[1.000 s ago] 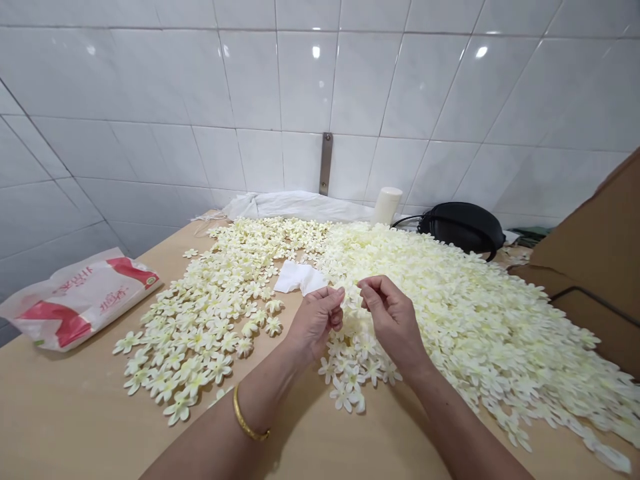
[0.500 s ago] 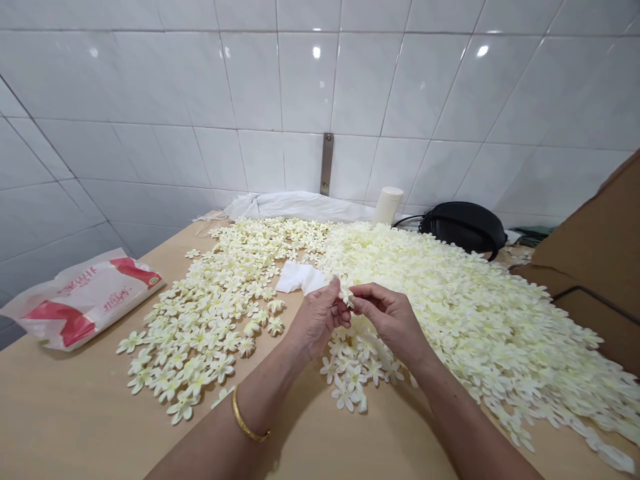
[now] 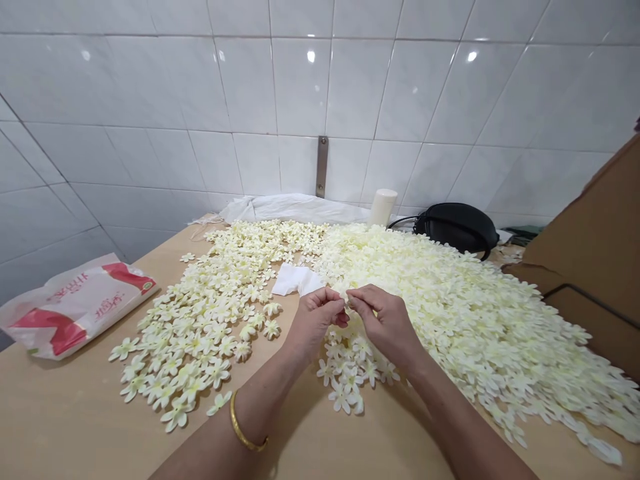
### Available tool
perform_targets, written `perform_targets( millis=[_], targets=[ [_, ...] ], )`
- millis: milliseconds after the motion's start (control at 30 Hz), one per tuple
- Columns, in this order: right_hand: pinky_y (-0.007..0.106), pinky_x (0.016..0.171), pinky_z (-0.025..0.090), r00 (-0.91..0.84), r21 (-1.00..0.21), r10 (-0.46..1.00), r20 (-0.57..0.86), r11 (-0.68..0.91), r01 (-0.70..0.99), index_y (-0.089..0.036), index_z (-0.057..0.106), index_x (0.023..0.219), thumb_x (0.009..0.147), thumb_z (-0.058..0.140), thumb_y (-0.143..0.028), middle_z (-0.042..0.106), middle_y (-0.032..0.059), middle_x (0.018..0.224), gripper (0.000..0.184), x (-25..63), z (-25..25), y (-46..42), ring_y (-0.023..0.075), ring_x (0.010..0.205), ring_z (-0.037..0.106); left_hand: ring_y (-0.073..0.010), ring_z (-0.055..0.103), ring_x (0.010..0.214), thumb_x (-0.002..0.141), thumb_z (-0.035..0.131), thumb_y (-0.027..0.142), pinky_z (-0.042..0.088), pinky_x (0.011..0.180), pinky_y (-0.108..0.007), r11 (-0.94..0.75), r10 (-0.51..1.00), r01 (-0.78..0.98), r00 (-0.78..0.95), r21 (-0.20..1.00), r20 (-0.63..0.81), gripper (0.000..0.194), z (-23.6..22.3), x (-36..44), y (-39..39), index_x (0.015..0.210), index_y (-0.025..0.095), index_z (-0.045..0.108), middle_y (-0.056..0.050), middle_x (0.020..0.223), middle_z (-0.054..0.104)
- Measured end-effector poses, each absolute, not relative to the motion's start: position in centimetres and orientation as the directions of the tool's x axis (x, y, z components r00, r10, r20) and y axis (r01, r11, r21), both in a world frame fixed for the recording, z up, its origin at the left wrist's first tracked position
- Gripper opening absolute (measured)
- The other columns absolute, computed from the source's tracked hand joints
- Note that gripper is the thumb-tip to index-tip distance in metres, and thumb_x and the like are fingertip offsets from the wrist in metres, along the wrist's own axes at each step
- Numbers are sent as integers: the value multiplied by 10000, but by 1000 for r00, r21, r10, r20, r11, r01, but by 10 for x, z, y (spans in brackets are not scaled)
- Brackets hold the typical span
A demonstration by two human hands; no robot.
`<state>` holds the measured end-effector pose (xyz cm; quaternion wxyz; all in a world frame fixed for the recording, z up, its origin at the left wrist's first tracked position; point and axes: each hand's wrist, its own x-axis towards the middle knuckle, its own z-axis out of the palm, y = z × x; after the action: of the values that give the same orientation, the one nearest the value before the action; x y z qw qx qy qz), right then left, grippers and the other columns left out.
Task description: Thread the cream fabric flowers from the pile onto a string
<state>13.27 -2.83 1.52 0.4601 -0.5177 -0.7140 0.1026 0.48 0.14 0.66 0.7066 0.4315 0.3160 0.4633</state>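
My left hand [image 3: 316, 317] and my right hand [image 3: 385, 321] meet at the fingertips above the wooden table [image 3: 75, 407]. Between them they pinch a small cream artificial flower [image 3: 345, 301], mostly hidden by my fingers. Just below my hands lies a small group of cream flowers [image 3: 347, 377]. A large dense heap of flowers [image 3: 465, 327] spreads to the right, and a looser spread of flowers [image 3: 200, 337] lies to the left. A crumpled white tissue [image 3: 295, 280] lies just beyond my left hand. A gold bangle [image 3: 243, 423] circles my left wrist.
A red-and-white plastic bag [image 3: 75, 313] lies at the left. Along the white tiled wall [image 3: 300, 80] are a white cloth [image 3: 295, 209], a cream cylinder [image 3: 383, 207] and a black bag [image 3: 455, 227]. Brown cardboard [image 3: 585, 267] stands at the right.
My hands have moved closer together, and their fingertips now meet around the small flower. The view has shifted slightly, but the flowers on the table look unchanged.
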Motion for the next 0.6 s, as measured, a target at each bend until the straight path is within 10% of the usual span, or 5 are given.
perform_targets(
  millis=[200,600],
  targets=[
    [301,621,455,-193,-293,733,652,478,828,-136,597,867,831,349,-123,582,108,778,250,130,7,-29,189,716,546,-77,486,441,584,638,199,399,501,-220,230,937,-420,338,878,-84,140,8,5,2,553,138,517,37,451,493],
    [304,622,447,-217,-413,798,562,498,762,-138,578,824,834,353,-154,567,105,793,226,130,11,-29,184,709,546,-96,502,459,577,674,228,401,512,-240,187,933,-386,357,903,-40,146,6,2,2,570,120,577,11,456,530]
  ],
)
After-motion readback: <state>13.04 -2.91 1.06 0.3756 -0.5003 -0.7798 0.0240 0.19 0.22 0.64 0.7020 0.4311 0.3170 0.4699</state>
